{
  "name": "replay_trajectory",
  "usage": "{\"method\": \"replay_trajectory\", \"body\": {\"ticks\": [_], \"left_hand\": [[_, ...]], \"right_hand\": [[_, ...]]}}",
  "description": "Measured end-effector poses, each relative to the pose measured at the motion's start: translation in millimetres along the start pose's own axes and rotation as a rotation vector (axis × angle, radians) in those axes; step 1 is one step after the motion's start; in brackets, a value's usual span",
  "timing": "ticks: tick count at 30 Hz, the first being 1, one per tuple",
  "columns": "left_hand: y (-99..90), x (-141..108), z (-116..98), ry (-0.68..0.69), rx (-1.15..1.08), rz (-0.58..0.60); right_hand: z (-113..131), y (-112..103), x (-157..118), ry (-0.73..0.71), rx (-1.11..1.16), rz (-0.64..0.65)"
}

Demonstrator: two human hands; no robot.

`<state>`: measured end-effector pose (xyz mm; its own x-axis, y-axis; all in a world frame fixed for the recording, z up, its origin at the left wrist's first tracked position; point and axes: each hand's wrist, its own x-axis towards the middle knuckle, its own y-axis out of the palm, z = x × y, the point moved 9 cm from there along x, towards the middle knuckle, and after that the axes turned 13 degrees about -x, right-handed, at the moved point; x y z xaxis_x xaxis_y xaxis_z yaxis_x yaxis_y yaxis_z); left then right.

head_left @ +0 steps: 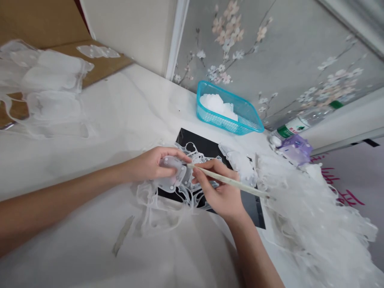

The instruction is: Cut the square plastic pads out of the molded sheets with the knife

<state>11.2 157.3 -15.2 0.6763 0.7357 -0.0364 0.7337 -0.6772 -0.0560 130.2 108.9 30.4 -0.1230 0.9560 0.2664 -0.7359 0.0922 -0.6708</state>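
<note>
Table (90, 120): we work at one white top.
Mat (210, 149): one black sheet under our hands.
Basket (249, 120): one, turquoise.
Bottle (295, 127): one; label unreadable.
Left hand (150, 164): closed on the translucent piece (171, 174), over the mat.
Right hand (217, 188): pinching one thin stick (232, 183).

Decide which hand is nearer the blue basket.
Right. The right hand lies below the blue basket, holding a stick; the left hand is farther left.
</note>
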Motion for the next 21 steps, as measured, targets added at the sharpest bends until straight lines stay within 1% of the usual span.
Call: {"method": "replay_trajectory", "body": {"ticks": [4,9,14,21], "left_hand": [[-0.3,0,0,-0.002,0.005,0.002],[0.5,0,-4,0.070,0.010,0.025],[1.6,-1,-5,0.070,0.017,0.032],[2.5,0,-4,0.016,-0.025,0.020]], "right_hand": [[9,2,-1,-0.068,-0.126,-0.012],[17,6,-3,-0.156,-0.234,-0.054],[18,4,-4,-0.177,-0.218,-0.081],[18,-4,-3,-0.152,-0.167,-0.055]]}}
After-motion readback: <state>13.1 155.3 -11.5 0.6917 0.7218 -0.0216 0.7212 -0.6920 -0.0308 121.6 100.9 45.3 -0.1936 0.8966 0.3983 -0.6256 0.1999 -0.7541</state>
